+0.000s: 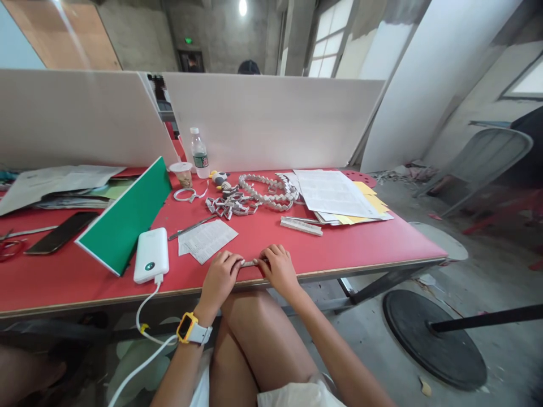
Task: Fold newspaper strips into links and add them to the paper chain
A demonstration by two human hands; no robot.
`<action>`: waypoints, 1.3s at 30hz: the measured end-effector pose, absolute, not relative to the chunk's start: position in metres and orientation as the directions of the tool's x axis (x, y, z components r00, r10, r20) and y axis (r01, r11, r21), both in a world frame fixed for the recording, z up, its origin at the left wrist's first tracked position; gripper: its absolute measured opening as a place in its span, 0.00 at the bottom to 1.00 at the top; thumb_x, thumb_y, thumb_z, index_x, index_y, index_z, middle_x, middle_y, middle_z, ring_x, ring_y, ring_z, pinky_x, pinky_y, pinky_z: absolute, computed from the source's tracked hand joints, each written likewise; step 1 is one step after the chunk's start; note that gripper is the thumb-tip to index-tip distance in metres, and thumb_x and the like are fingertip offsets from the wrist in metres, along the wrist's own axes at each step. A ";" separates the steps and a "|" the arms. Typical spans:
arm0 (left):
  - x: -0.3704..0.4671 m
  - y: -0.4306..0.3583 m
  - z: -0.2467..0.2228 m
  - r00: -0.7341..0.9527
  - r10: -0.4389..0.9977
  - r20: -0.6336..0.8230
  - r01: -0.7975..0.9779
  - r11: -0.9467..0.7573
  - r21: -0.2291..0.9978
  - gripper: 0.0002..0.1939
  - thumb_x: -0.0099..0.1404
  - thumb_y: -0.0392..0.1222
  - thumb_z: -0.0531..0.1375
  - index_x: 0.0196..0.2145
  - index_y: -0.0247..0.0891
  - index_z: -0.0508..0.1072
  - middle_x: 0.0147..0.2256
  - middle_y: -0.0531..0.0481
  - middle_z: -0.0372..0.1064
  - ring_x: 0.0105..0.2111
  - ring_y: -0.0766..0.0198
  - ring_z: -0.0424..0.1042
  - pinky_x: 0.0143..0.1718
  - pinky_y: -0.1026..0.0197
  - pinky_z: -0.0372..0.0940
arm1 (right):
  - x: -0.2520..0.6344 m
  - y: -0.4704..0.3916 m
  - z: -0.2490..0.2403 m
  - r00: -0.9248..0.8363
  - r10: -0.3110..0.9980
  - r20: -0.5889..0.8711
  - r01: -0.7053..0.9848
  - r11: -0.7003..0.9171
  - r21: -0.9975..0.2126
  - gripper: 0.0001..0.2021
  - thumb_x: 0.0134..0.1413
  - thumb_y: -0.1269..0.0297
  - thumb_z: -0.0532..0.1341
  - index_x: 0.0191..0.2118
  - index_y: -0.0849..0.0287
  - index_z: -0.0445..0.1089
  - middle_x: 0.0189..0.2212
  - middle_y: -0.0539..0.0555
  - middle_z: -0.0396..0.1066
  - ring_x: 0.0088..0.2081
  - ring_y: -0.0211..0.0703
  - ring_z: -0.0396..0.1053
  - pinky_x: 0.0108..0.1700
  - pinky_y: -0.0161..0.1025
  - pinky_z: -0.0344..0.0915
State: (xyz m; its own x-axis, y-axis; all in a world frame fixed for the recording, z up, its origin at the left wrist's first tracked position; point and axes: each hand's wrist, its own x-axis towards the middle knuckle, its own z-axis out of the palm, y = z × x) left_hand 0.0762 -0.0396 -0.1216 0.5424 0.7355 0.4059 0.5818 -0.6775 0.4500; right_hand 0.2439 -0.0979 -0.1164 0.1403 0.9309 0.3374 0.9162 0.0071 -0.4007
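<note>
My left hand (222, 275) and my right hand (278, 268) pinch the two ends of a narrow folded strip of printed paper (249, 263) at the front edge of the red table. The strip lies level between my fingertips. Beyond my left hand lie cut pieces of printed paper (212, 239), with a slim grey tool (192, 227) by them, its kind unclear. Farther back, a zigzag folded-paper chain (271, 199) curls in a loop beside a heap of small folded paper links (232, 204). A longer folded paper strip (301, 226) rests to the right.
A white power bank (151, 255) with a cable stands left, by a green board (131, 217). A bottle (199, 154) and a cup (183, 174) stand behind. Printed sheets (335, 195) lie at right. A phone (63, 232) and red-handled scissors (12, 249) are far left.
</note>
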 end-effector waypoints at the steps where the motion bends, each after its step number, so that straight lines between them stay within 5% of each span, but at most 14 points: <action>1: 0.076 -0.040 -0.122 0.541 0.735 0.409 0.577 -0.678 0.455 0.08 0.66 0.38 0.51 0.36 0.40 0.70 0.33 0.50 0.66 0.36 0.63 0.67 0.39 0.61 0.62 | 0.243 -0.098 -0.117 0.152 0.928 0.339 0.918 -0.006 -0.396 0.07 0.58 0.62 0.56 0.31 0.56 0.66 0.34 0.53 0.68 0.39 0.45 0.61 0.40 0.40 0.55; 13: 0.076 -0.041 -0.123 0.488 0.775 0.401 0.602 -0.632 0.489 0.09 0.64 0.36 0.51 0.37 0.39 0.71 0.33 0.49 0.67 0.37 0.62 0.67 0.40 0.59 0.63 | 0.232 -0.099 -0.127 0.280 0.862 0.422 0.948 -0.179 -0.263 0.12 0.57 0.55 0.55 0.32 0.58 0.65 0.33 0.58 0.65 0.38 0.51 0.59 0.41 0.44 0.55; 22: 0.077 -0.043 -0.120 0.407 0.832 0.377 0.617 -0.555 0.558 0.10 0.63 0.35 0.53 0.39 0.41 0.71 0.35 0.49 0.69 0.37 0.62 0.70 0.39 0.60 0.65 | 0.231 -0.095 -0.128 0.371 0.823 0.429 0.920 -0.263 -0.291 0.18 0.58 0.49 0.52 0.29 0.58 0.68 0.32 0.59 0.65 0.37 0.51 0.60 0.39 0.46 0.56; 27: 0.077 -0.044 -0.118 0.398 0.848 0.350 0.637 -0.530 0.560 0.09 0.63 0.35 0.53 0.37 0.41 0.71 0.34 0.49 0.70 0.36 0.63 0.70 0.38 0.61 0.65 | 0.238 -0.093 -0.131 0.423 0.767 0.481 0.894 -0.268 -0.358 0.21 0.54 0.44 0.53 0.28 0.57 0.68 0.30 0.59 0.64 0.36 0.51 0.60 0.38 0.46 0.57; 33: 0.077 -0.045 -0.117 0.408 0.848 0.339 0.668 -0.530 0.522 0.09 0.64 0.36 0.52 0.38 0.40 0.72 0.35 0.49 0.69 0.37 0.62 0.69 0.39 0.60 0.63 | 0.254 -0.100 -0.130 0.446 0.811 0.378 0.811 -0.189 -0.553 0.12 0.53 0.54 0.60 0.29 0.56 0.72 0.30 0.56 0.64 0.36 0.49 0.60 0.38 0.43 0.57; 39: 0.077 -0.047 -0.114 0.423 0.848 0.319 0.684 -0.529 0.502 0.11 0.65 0.37 0.51 0.40 0.41 0.72 0.36 0.48 0.68 0.38 0.61 0.68 0.39 0.60 0.62 | 0.248 -0.101 -0.122 0.482 0.830 0.281 0.785 -0.267 -0.558 0.09 0.50 0.56 0.62 0.26 0.55 0.73 0.34 0.58 0.64 0.38 0.52 0.60 0.41 0.46 0.57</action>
